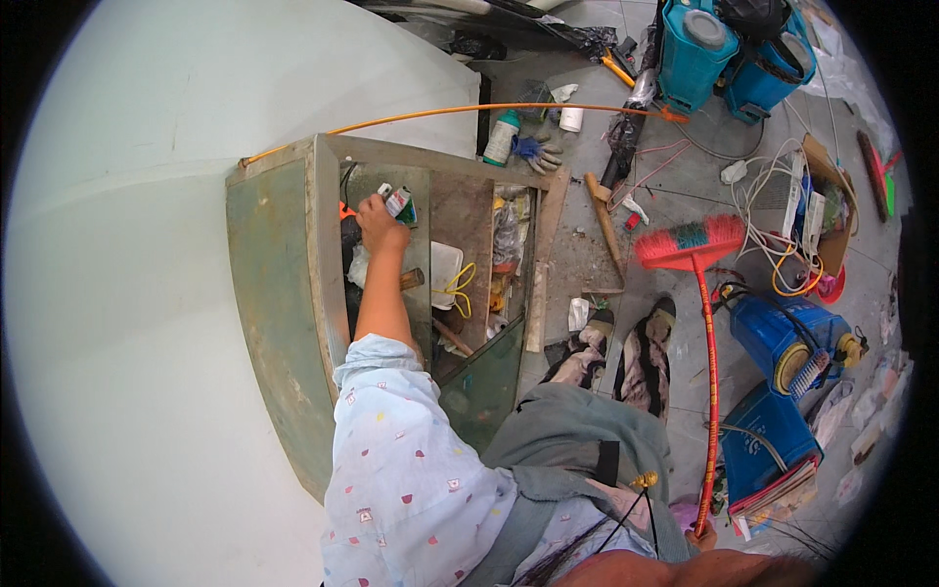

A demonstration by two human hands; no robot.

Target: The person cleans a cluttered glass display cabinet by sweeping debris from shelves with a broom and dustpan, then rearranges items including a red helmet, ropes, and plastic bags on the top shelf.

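Observation:
My left hand [381, 226] reaches over the cluttered shelf of a worn cabinet [326, 242], its fingers closed at a small white-and-green package [400, 202]. Part of the grip is hidden behind the back of the hand. Just past the fingertips shows a small white item [384, 190]. Under the forearm lie a clear plastic bag [358, 265] and a short wooden handle [412, 279]. At the lower right, my right hand [703, 539] grips the red pole of a broom [709, 367]. The broom's red-and-green bristle head [689, 242] points away from me.
A white tray [444, 275] with yellow cord sits inside the cabinet. Beyond it are a green bottle [502, 138], a work glove [538, 152] and a wooden-handled hammer [603, 216]. Teal tanks [695, 51], a blue sprayer tank [781, 330] and a cardboard box [832, 249] with cables crowd the right.

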